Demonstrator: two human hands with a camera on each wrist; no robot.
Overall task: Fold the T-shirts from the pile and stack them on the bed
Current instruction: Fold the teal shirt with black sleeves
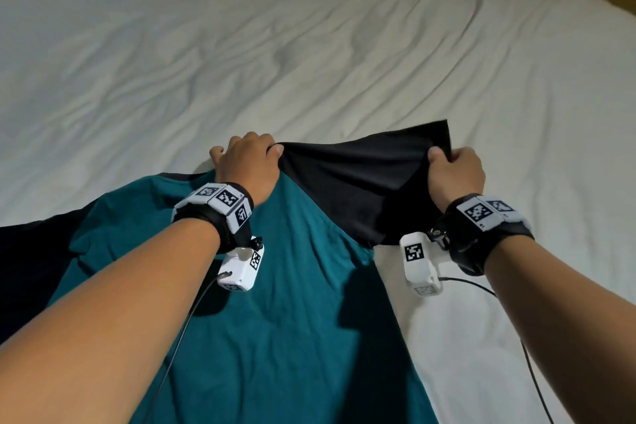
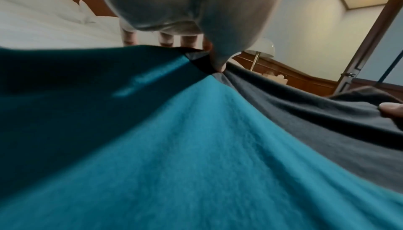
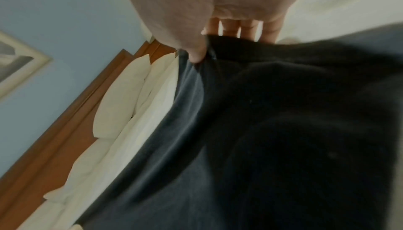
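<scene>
A teal T-shirt (image 1: pixel 275 303) with black sleeves lies spread on the white bed (image 1: pixel 309 45), its body running toward me. My left hand (image 1: pixel 249 162) pinches the shirt at the shoulder, where teal meets black (image 2: pixel 202 61). My right hand (image 1: pixel 454 172) grips the far end of the black right sleeve (image 1: pixel 371 182) and holds it lifted off the sheet. In the right wrist view the thumb presses the black cloth (image 3: pixel 283 130) against the fingers. The other black sleeve (image 1: pixel 31 251) lies at the left edge.
Wrinkled white sheet covers the bed far ahead and to the right (image 1: pixel 516 320). Pillows (image 3: pixel 122 95) lean on a wooden headboard (image 3: pixel 72 116). A lamp (image 2: pixel 261 49) and a door (image 2: pixel 359 61) stand beyond the bed. Wrist camera cables (image 1: pixel 516 337) trail over the sheet.
</scene>
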